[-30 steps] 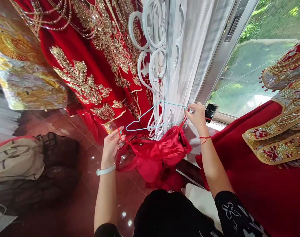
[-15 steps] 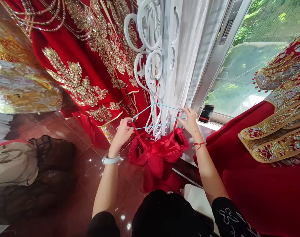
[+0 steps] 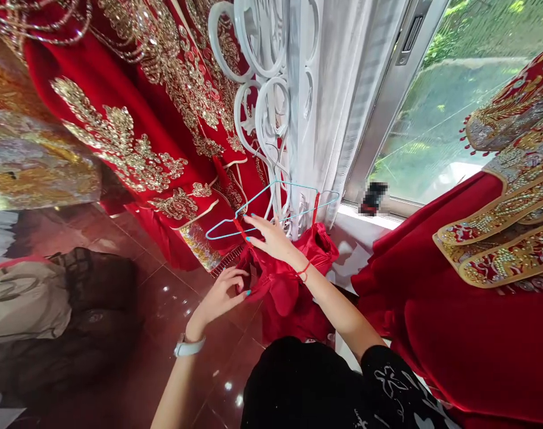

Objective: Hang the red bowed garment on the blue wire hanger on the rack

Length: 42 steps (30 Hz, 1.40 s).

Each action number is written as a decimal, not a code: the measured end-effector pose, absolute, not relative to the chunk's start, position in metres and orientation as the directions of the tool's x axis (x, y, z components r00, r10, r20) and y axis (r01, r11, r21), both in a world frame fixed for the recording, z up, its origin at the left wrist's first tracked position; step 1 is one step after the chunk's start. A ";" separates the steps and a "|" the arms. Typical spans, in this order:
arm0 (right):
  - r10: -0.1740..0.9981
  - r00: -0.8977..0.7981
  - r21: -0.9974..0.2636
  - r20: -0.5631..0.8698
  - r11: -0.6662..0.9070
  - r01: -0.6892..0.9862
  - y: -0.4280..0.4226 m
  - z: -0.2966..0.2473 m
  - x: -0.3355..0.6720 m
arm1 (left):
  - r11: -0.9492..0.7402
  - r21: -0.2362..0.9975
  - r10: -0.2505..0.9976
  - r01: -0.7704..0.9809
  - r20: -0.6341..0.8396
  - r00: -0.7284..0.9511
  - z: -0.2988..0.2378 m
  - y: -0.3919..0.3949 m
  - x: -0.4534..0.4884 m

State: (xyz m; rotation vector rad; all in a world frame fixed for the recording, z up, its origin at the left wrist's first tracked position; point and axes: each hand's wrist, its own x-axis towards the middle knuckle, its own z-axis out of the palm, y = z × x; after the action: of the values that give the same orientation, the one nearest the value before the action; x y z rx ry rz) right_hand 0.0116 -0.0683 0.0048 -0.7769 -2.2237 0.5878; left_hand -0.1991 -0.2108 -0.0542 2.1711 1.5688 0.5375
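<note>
A red satin dress (image 3: 284, 293) hangs by its thin straps from a light-blue wire hanger (image 3: 297, 213), in the middle of the view. Its hook is up at the white scrollwork of a stand. My right hand (image 3: 274, 239) reaches across to the left strap, fingertips and thumb closed around it just below the hanger. Lower down, my left hand (image 3: 221, 297) pinches the left edge of the bodice between curled fingers and thumb. The other strap (image 3: 316, 210) loops over the hanger's right shoulder. The lower dress is partly hidden behind my right forearm.
A white scrollwork stand (image 3: 271, 98) is right behind the hanger. Red gowns with gold beading (image 3: 133, 155) hang at left, and another embroidered red garment (image 3: 512, 232) at right. A dark bag (image 3: 99, 298) sits on the tiled floor. A window (image 3: 450, 119) is at upper right.
My right hand has left the right strap and crossed over to the left one. My left hand has dropped from the hanger's left end to the bodice edge.
</note>
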 end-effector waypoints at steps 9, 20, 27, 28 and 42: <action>0.779 -0.501 -0.637 0.377 0.611 0.470 -0.070 -0.008 -0.009 | -0.098 0.704 0.845 0.704 0.433 -0.316 -0.015 -0.203 -0.209; 0.771 -0.477 -0.638 0.423 0.627 0.448 -0.083 -0.011 -0.004 | -0.124 0.875 0.712 0.469 0.407 -0.572 0.042 -0.150 -0.191; 0.776 -0.491 -0.648 0.396 0.615 0.449 -0.085 -0.006 0.001 | -0.158 0.661 0.904 0.733 0.396 -0.163 0.057 -0.140 -0.147; 0.765 -0.497 -0.661 0.410 0.625 0.416 -0.086 -0.006 0.004 | -0.140 0.639 0.918 0.757 0.370 -0.143 0.053 -0.141 -0.148; 0.919 0.370 -0.796 -0.134 -0.322 0.512 -0.043 -0.131 0.193 | -0.039 0.668 0.791 0.743 0.475 -0.385 0.026 -0.124 -0.145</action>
State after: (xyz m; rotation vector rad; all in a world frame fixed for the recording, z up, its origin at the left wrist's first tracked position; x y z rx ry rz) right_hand 0.1930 -0.0429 -0.1315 -1.9675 -1.2338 0.7846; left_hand -0.1454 -0.1238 0.0256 1.7124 2.1403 1.4256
